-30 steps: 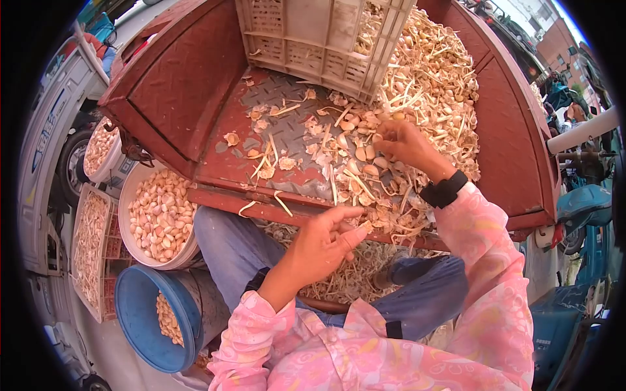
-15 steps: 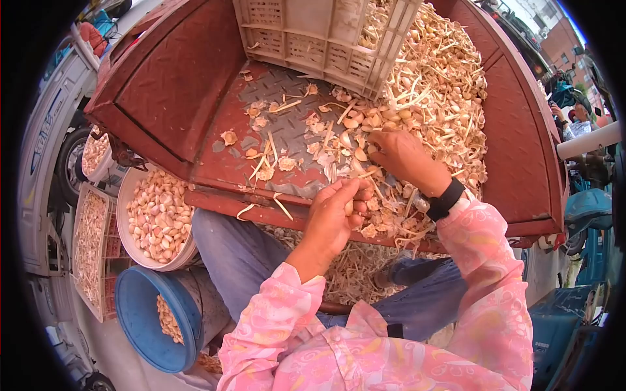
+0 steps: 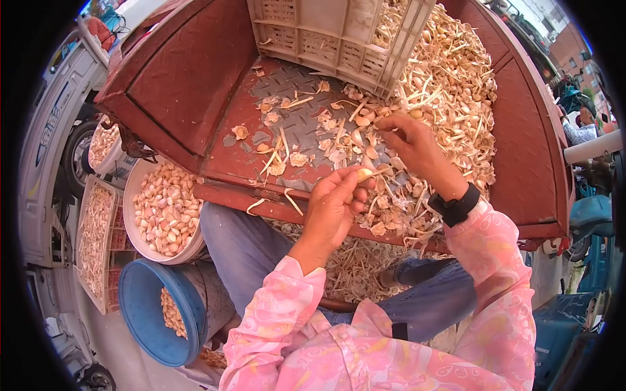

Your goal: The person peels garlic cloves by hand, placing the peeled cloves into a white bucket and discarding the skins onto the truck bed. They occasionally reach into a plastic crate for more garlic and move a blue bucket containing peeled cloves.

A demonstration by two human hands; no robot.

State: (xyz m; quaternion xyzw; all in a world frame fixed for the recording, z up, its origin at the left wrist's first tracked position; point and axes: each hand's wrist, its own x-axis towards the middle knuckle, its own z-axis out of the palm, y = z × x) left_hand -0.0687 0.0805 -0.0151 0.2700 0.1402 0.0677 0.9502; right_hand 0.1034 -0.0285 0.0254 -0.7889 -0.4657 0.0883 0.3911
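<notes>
Garlic clove [image 3: 364, 174], one, which we record as pinched between thumb and fingers of the left hand [image 3: 330, 212], long axis roughly crosswise, the right hand [image 3: 420, 156] lying beyond and rightward, fingers bent at the garlic heap [image 3: 460, 104], grip indeterminable to us.

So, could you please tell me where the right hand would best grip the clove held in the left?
Probably at the exposed end of the clove, with the right hand pinching it from the right: the left hand covers the other end, while this one juts free on that side.
</notes>
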